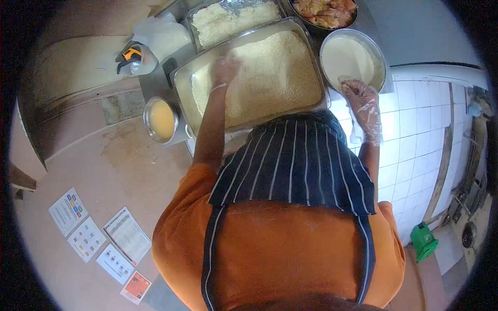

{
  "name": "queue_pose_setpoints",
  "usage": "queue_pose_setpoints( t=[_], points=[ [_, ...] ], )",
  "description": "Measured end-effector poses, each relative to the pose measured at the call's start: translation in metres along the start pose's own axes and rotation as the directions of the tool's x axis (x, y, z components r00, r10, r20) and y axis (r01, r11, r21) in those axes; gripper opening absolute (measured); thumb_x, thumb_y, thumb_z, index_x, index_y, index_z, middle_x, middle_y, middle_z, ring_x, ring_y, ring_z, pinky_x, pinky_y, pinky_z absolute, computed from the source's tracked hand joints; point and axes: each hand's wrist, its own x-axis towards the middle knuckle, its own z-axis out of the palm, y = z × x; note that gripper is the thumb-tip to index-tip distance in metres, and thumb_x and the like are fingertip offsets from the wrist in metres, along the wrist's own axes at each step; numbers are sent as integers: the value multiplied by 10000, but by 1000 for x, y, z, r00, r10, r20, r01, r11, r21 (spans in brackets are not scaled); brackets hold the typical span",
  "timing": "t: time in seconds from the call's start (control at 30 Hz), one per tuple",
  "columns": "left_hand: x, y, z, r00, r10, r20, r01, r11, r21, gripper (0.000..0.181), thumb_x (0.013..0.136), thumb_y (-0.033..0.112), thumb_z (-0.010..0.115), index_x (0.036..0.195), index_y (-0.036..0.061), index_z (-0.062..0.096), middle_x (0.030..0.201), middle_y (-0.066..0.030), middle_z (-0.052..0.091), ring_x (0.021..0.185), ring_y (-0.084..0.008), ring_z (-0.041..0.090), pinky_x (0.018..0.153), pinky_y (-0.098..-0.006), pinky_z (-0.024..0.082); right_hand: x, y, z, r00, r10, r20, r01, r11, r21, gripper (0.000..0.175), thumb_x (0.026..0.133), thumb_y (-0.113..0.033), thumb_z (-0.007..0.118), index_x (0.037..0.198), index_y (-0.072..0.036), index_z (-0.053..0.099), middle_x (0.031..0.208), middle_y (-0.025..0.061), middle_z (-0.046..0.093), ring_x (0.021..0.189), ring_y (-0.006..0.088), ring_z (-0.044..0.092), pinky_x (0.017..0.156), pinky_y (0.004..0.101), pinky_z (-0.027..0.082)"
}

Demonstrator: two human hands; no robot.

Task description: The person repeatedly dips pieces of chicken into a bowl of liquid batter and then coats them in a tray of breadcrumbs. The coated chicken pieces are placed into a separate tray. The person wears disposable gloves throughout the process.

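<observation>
My left hand is at the left part of a large rectangular tray of pale breading crumbs. Motion blurs its fingers, so whether they hold anything is unclear. A clear plastic glove covers my right hand, which hangs over the near rim of a round metal bowl of creamy white batter. Its fingers are bunched together. Something thin and pale shows at their tips, either glove film or a coated piece; I cannot tell which. Raw meat pieces fill a round pan behind the batter bowl.
Behind the tray stands a clear container of white flour-like coating. A small metal bowl of yellow liquid sits at left. Beyond it, a translucent jug holds an orange-and-black tool. A green bin stands lower right.
</observation>
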Motion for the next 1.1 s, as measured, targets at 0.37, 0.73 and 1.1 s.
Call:
queue_pose_setpoints(
  t=[0.37,0.73,1.1],
  points=[
    [-112,8,-44,946,-302,120,323,915,-241,893,788,472,801,1489,38,458,1444,-227,556,1312,-376,563,1110,-479,452,-2,12,3,998,3,-69,0,999,43,240,950,-186,728,1053,28,761,887,182,763,747,227,716,699,360,551],
    [-16,35,23,977,187,-101,-212,900,-380,463,947,262,603,1375,85,593,1330,-204,639,1226,-388,600,1073,-488,466,5,-6,7,1000,-9,5,9,1000,-23,224,949,-106,742,1131,25,749,971,128,781,825,140,698,735,285,552],
    [23,112,52,908,400,-128,-363,900,240,488,950,450,562,1234,74,690,1304,-199,653,1213,-405,597,1053,-550,450,-8,-2,5,997,9,-71,-15,997,-76,213,939,-136,736,1094,8,762,933,143,762,822,219,721,744,336,563]
  ],
)
